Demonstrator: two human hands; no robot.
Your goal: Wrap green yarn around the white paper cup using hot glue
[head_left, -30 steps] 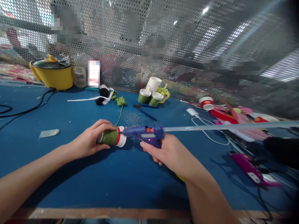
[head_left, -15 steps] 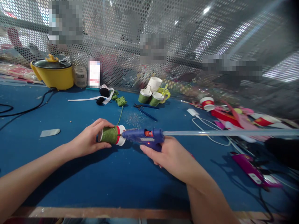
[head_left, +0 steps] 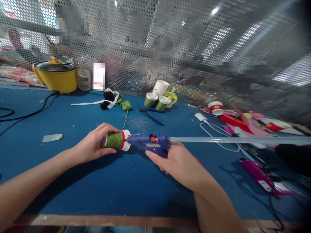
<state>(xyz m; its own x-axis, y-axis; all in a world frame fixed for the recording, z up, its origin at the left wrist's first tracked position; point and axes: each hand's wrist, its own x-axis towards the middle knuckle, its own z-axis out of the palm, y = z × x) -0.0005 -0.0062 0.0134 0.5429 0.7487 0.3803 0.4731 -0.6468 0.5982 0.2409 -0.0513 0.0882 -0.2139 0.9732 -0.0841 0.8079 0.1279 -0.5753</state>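
Note:
My left hand (head_left: 93,144) is closed around a paper cup (head_left: 114,140) lying on its side, wound with green yarn and showing a red band and white rim at its right end. A strand runs from the cup up to a small bundle of green yarn (head_left: 126,105). In my right hand (head_left: 178,161) is a blue glue gun (head_left: 148,142), its red light lit. The nozzle points left and meets the cup at the red band, by the edge of the yarn. Out of the gun's back a long clear glue stick (head_left: 233,139) extends rightward.
Pliers (head_left: 153,116) lie beyond the gun, near two yarn-wrapped little cups (head_left: 151,99) and a white cup (head_left: 161,87). A yellow electric pot (head_left: 59,77) stands back left. A purple power strip (head_left: 259,176), cables and red scraps (head_left: 236,124) occupy the right.
Almost nothing differs. Both hands, the cup and the glue gun hold the same place; the view has shifted very slightly.

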